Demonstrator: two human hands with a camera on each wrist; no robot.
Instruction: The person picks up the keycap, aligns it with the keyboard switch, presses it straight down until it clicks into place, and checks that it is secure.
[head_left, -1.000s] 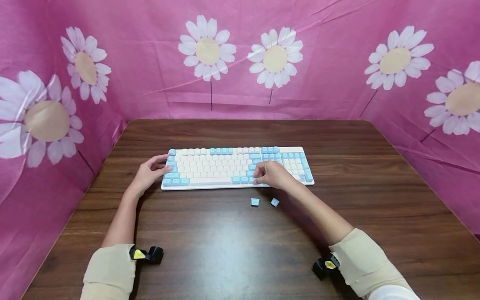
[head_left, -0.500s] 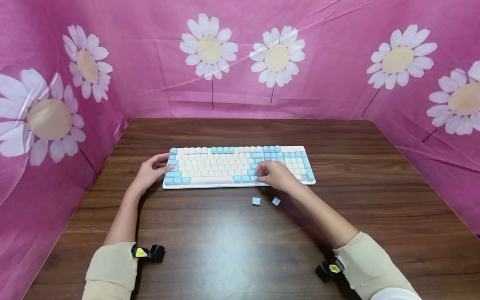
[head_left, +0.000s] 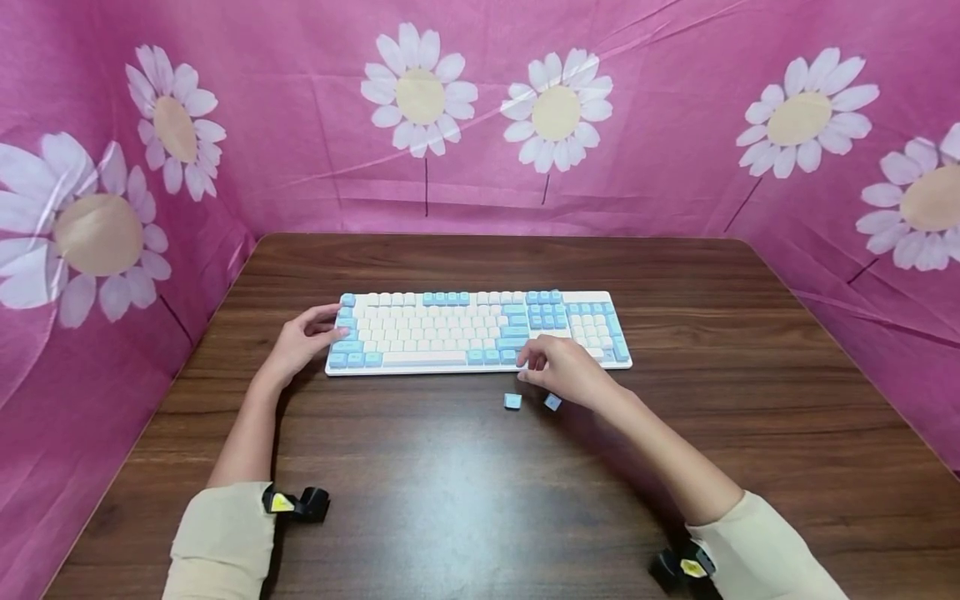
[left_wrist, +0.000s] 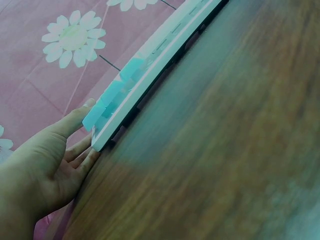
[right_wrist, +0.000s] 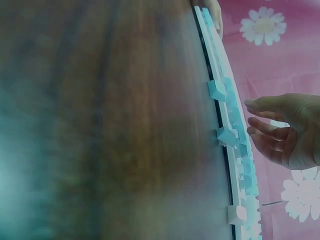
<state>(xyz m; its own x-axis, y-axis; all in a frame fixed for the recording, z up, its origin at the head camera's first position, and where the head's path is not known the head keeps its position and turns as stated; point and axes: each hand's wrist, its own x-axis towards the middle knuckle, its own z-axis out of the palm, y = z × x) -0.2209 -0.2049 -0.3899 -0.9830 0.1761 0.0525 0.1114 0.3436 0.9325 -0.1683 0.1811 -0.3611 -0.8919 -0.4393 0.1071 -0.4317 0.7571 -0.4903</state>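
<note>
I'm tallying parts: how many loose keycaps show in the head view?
2: a left keycap and a right keycap, on the table in front of the keyboard; the right hand may hide more.

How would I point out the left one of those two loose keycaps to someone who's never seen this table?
On the brown wood-grain table, find the white-and-blue keyboard. In front of its near edge, a little right of the middle, lies the left keycap, pale blue. It sits nearly square to the keyboard, whereas the right keycap is turned cornerwise.
</note>
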